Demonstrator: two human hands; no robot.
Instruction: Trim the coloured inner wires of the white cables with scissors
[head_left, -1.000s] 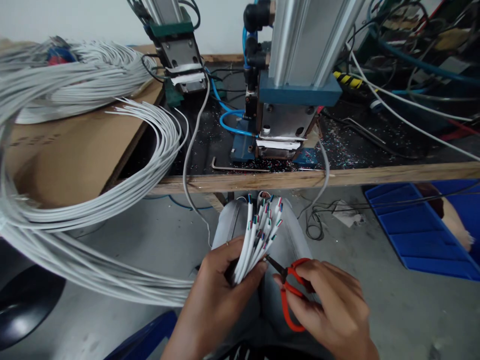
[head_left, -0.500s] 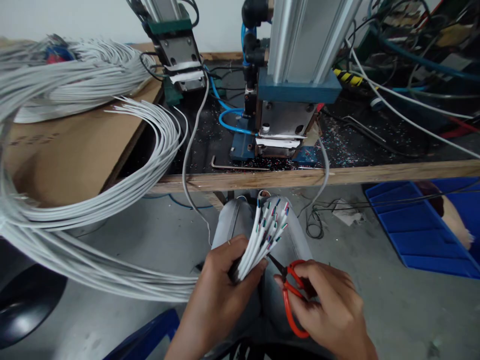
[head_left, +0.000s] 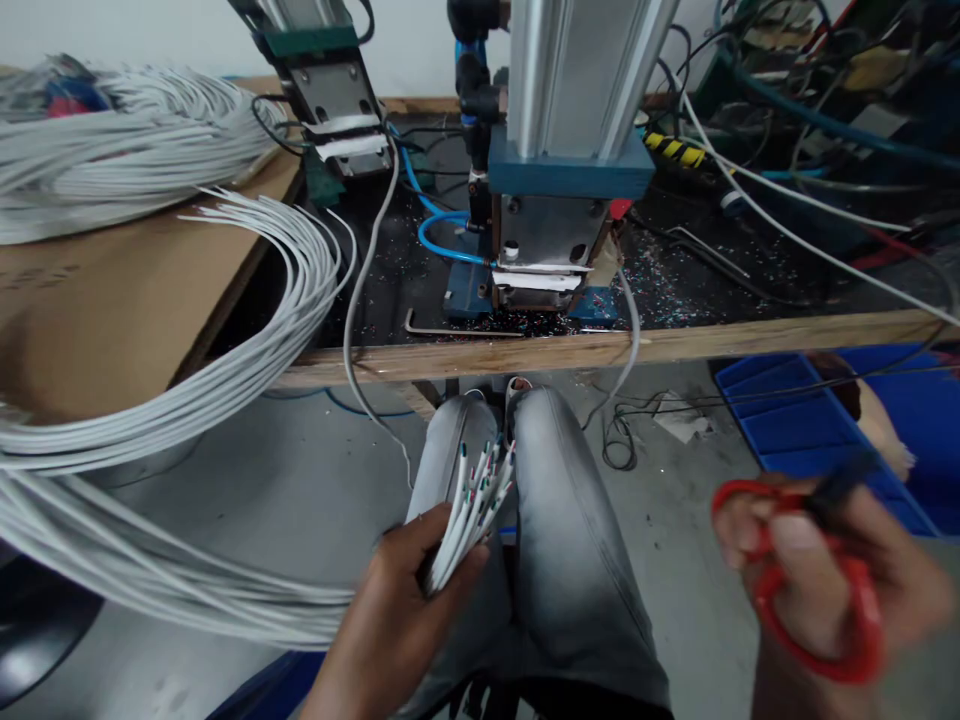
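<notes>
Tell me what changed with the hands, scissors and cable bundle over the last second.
The right hand swung out to the right, carrying the red scissors away from the cable bundle; it is now motion-blurred. The left hand dropped slightly, gripping the same bundle as before. The machine on the bench is as it was.

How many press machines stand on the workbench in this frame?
2. One press machine stands at the bench's middle, near the front edge; a second press machine stands further back on the left. Clutter at right may hide others.
</notes>
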